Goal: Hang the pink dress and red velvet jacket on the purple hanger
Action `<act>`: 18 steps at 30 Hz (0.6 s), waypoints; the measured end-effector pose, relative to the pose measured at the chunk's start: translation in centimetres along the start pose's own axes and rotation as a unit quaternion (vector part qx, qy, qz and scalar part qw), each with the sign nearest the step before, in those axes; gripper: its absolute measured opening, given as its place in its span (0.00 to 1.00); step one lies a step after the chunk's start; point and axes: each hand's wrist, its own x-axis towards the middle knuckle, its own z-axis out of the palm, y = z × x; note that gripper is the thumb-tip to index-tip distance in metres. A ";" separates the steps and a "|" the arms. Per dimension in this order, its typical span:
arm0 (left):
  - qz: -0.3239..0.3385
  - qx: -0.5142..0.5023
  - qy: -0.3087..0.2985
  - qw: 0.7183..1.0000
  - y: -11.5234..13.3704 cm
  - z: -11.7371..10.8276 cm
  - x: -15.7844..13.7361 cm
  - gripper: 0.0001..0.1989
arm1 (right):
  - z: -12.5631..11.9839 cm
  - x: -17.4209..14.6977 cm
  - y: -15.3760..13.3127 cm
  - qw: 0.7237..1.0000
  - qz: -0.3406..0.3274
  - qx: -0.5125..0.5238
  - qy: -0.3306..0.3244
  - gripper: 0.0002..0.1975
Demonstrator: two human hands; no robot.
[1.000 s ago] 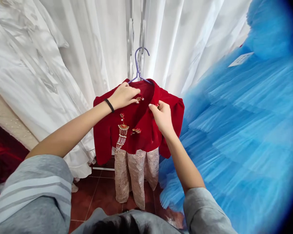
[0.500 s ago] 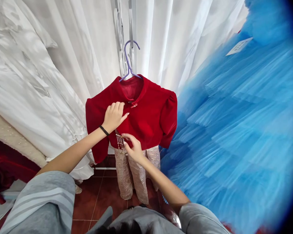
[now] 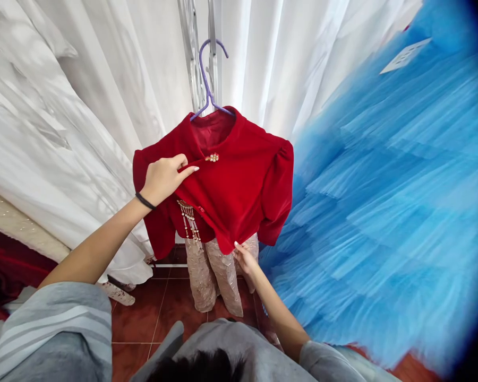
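Our right hand (image 3: 246, 258) pinches the short red velvet jacket (image 3: 227, 191) low, seemingly to tauten it. Whether our left hand (image 3: 165, 178), at its front, pinches, we cannot tell.

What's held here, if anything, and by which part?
The red jacket: the right grip pinches its lower front hem; the left grip is at its upper front, whether holding is unclear.
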 end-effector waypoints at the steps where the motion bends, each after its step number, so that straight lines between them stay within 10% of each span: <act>1: -0.007 0.033 -0.010 0.999 -0.2 0.5 0.2 0.17 | 0.4 0.0 0.6 1.000 0.006 -0.025 0.005 0.24; 9: -0.018 -0.099 0.073 0.992 -0.6 3.0 -2.1 0.17 | 1.2 -1.9 -4.3 0.967 -0.072 -0.242 0.038 0.12; 14: -0.149 -0.081 0.229 0.959 1.0 7.0 -6.4 0.17 | 4.2 -2.4 -14.3 0.778 -0.424 -0.419 0.197 0.40; 18: -0.236 -0.034 0.157 0.958 2.8 9.1 -5.8 0.45 | 8.1 1.3 -18.9 0.707 -0.411 -0.529 0.227 0.56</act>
